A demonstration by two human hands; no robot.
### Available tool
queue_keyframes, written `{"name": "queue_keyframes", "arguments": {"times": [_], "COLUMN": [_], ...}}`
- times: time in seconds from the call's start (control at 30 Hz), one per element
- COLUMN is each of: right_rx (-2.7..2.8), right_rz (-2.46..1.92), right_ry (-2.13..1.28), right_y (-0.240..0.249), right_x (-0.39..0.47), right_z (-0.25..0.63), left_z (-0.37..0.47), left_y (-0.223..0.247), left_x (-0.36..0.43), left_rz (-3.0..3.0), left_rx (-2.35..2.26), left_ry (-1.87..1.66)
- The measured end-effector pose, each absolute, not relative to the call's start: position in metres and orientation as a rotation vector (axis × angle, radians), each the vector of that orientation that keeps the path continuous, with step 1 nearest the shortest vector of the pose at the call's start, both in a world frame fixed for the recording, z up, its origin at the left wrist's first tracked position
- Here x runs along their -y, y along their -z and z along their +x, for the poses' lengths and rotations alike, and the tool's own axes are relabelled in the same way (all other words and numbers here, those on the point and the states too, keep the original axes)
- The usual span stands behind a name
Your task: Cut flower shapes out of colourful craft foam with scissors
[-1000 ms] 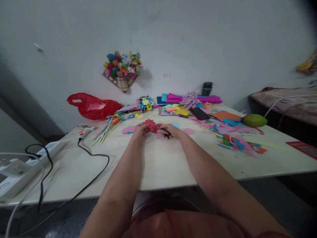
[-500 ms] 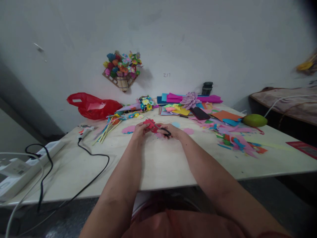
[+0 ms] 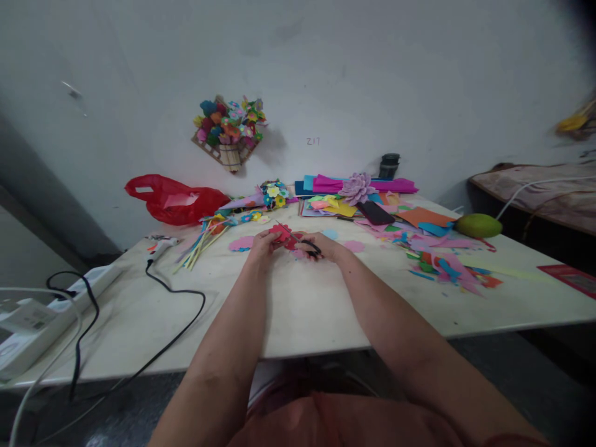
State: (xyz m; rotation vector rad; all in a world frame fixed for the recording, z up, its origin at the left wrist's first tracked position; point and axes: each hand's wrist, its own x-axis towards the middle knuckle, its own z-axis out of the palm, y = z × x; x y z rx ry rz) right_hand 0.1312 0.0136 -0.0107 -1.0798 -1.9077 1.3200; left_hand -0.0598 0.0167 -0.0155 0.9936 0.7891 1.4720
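Observation:
Near the middle of the table, my left hand (image 3: 265,242) pinches a red scallop-edged piece (image 3: 281,233), paper or foam. My right hand (image 3: 321,246) is closed around the black handles of a pair of scissors (image 3: 315,248). The scissor blades lie across the red piece, pointing up and left. Beside my left hand rests a pink scalloped cutout (image 3: 241,243), with blue edges showing under it. Another pink cutout (image 3: 354,246) lies to the right of my right hand, and a light blue one (image 3: 330,234) just behind it.
A glue gun (image 3: 161,248) with its black cord and a white power strip (image 3: 60,310) are on the left. Behind are a red plastic bag (image 3: 177,202) and paper flowers (image 3: 274,194). Coloured scraps (image 3: 449,270), a phone (image 3: 376,213) and a green fruit (image 3: 478,226) lie on the right.
Hardly anything differs. Both hands, the scissors and the red piece stay in almost the same place; the whole view has shifted very slightly.

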Motion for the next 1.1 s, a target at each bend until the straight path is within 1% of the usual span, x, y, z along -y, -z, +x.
{"name": "queue_keyframes", "arguments": {"times": [0.47, 0.77, 0.93, 1.1], "right_rx": [1.801, 1.692, 1.701, 1.720], "right_rz": [-1.080, -1.062, -1.063, -1.090], "right_ry": [-1.398, -1.413, -1.370, -1.406], "right_y": [0.006, 0.000, 0.003, 0.002], "right_x": [-0.010, -0.003, -0.005, -0.006], "right_z": [0.128, 0.126, 0.127, 0.126], "left_z": [-0.061, -0.062, -0.061, -0.061], "left_y": [0.019, 0.019, 0.019, 0.019], "left_x": [-0.020, -0.020, -0.021, -0.020], "left_rz": [0.997, 0.990, 0.969, 1.006], "left_rx": [-0.811, -0.856, -0.871, -0.874], "left_ry": [-1.463, -1.377, -1.348, -1.370]}}
